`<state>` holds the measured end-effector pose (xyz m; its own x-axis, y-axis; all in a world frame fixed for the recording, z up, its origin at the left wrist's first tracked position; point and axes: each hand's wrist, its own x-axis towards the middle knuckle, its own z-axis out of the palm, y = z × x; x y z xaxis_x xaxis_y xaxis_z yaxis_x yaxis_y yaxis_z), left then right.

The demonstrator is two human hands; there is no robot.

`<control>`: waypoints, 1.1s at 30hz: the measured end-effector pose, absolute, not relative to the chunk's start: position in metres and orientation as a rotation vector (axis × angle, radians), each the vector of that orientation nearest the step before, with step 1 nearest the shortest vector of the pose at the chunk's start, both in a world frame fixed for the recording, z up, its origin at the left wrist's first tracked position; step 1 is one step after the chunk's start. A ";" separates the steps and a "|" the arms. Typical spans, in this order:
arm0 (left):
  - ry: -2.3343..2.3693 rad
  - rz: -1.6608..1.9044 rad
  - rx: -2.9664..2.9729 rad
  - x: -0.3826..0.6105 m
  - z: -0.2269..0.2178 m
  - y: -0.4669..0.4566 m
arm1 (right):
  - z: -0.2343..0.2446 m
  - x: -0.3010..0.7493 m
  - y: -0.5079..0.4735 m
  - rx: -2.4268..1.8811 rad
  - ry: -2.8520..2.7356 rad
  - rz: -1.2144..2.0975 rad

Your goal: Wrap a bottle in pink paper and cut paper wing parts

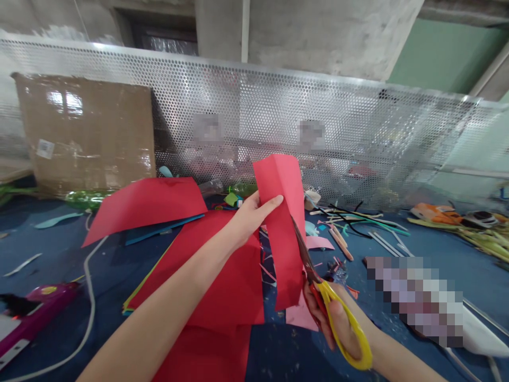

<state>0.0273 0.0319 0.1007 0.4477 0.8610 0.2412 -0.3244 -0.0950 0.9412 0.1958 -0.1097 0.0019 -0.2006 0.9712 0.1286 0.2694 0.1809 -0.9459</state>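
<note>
My left hand [258, 212] pinches a piece of red paper [284, 254] near its upper part, thumb in front and the other fingers behind. The paper stands upright with a bend down its length. In my right hand [330, 313] is a pair of scissors [306, 257] with yellow and red handles. Their dark blades point up and left along the paper's lower right part, and the paper lies between or against them; I cannot tell which. Below, a stack of red sheets [222, 286] covers the blue table [286, 350].
Another red sheet [151, 204] lies left, before a cardboard box [87, 132]. A purple power strip [43, 313] with a white cable [90, 297] sits at left. Pink scraps [318, 243], sticks [341, 244] and wires lie right. A perforated metal panel [270, 106] stands behind.
</note>
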 end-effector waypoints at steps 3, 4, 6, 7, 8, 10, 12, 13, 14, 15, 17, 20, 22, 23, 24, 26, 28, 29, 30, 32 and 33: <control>0.600 1.057 1.298 0.028 0.100 0.033 | -0.002 0.196 -0.109 -1.142 -1.616 1.100; 0.605 1.047 1.297 0.028 0.100 0.033 | -0.002 0.196 -0.109 -1.128 -1.616 1.101; 0.587 1.023 1.301 0.027 0.099 0.033 | -0.002 0.198 -0.110 -1.122 -1.637 1.098; 0.577 1.007 1.306 0.027 0.098 0.033 | -0.001 0.200 -0.111 -1.134 -1.644 1.102; 0.573 0.990 1.312 0.027 0.098 0.033 | -0.001 0.201 -0.112 -1.155 -1.643 1.113; 0.571 0.950 1.330 0.027 0.096 0.034 | -0.001 0.204 -0.114 -1.193 -1.636 1.138; 0.560 0.906 1.351 0.026 0.095 0.035 | -0.001 0.206 -0.115 -1.194 -1.634 1.156; 0.551 0.887 1.364 0.025 0.095 0.035 | -0.001 0.206 -0.115 -1.180 -1.637 1.157; 0.544 0.870 1.378 0.025 0.095 0.036 | 0.000 0.206 -0.116 -1.162 -1.641 1.157; 0.543 0.856 1.393 0.024 0.095 0.036 | 0.002 0.206 -0.116 -1.148 -1.644 1.156; 0.567 0.848 1.425 0.022 0.097 0.035 | 0.008 0.205 -0.117 -1.144 -1.663 1.128; 0.613 0.856 1.443 0.020 0.101 0.034 | 0.019 0.203 -0.117 -1.162 -1.730 1.042; 0.605 0.844 1.434 0.019 0.103 0.032 | 0.021 0.202 -0.116 -1.148 -1.745 1.030; 0.592 0.824 1.428 0.019 0.104 0.031 | 0.020 0.201 -0.115 -1.132 -1.731 1.049; 0.581 0.799 1.426 0.019 0.105 0.030 | 0.017 0.200 -0.114 -1.116 -1.703 1.072; 0.575 0.751 1.438 0.019 0.105 0.029 | 0.010 0.200 -0.112 -1.086 -1.652 1.119; 0.575 0.732 1.455 0.019 0.105 0.029 | 0.006 0.200 -0.111 -1.076 -1.635 1.122; 0.578 0.731 1.463 0.019 0.104 0.029 | 0.005 0.200 -0.110 -1.074 -1.642 1.114; 0.584 0.731 1.467 0.019 0.104 0.029 | 0.005 0.200 -0.110 -1.072 -1.663 1.100; 0.597 0.732 1.467 0.018 0.104 0.029 | 0.008 0.201 -0.109 -1.078 -1.703 1.054; 0.603 0.730 1.467 0.018 0.104 0.029 | 0.010 0.201 -0.109 -1.082 -1.727 1.036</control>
